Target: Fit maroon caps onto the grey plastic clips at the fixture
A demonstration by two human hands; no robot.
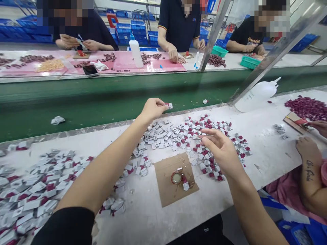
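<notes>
My left hand (154, 108) reaches over the far edge of the table, beside the green conveyor belt (112, 98). Between its thumb and fingertips is a small grey-and-maroon piece (169, 105). Fingers apart and holding nothing, my right hand (220, 148) hovers over the right part of a pile of similar grey-and-maroon pieces (163, 134). Between my arms lies a cardboard square (166, 190). On it stand a round cap-like dish (176, 177) with a reddish rim and one more grey-and-maroon piece (185, 185).
A larger heap of pieces (33, 190) covers the table's left side. A white squeeze bottle (257, 96) stands by a slanted metal post (270, 54). At right, a neighbour's arm (310, 170) is near a maroon pile (306, 107). Several people work across the belt, where a crumpled white scrap (58, 120) lies.
</notes>
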